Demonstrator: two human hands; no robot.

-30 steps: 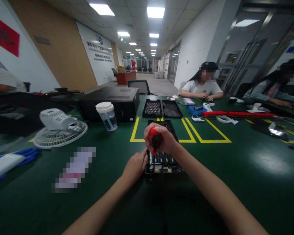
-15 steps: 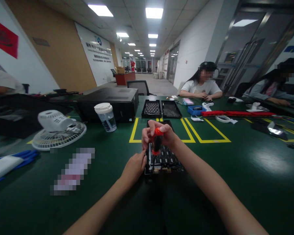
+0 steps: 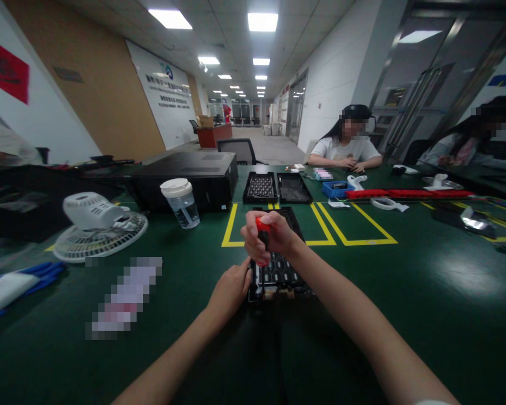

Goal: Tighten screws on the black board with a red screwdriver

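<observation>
My right hand (image 3: 274,236) is closed around a red and black screwdriver handle (image 3: 261,228), held upright over a black board-like device (image 3: 282,275) lying flat on the green table (image 3: 405,292). My left hand (image 3: 231,287) rests against the device's left edge, fingers curled on it. The screwdriver's tip is hidden behind my hand. The device lies partly inside a yellow taped rectangle (image 3: 231,225).
A small white fan (image 3: 96,222) and a lidded clear cup (image 3: 181,201) stand at left, before a black computer case (image 3: 189,174). An open black bit case (image 3: 277,188) lies beyond the device. Two seated people (image 3: 346,149) work at the far right, with a red tool (image 3: 405,194) and blue tray (image 3: 336,190).
My right hand has shifted its grip on the screwdriver handle, fingers lifting then closing round it again. The left hand stays on the device's edge.
</observation>
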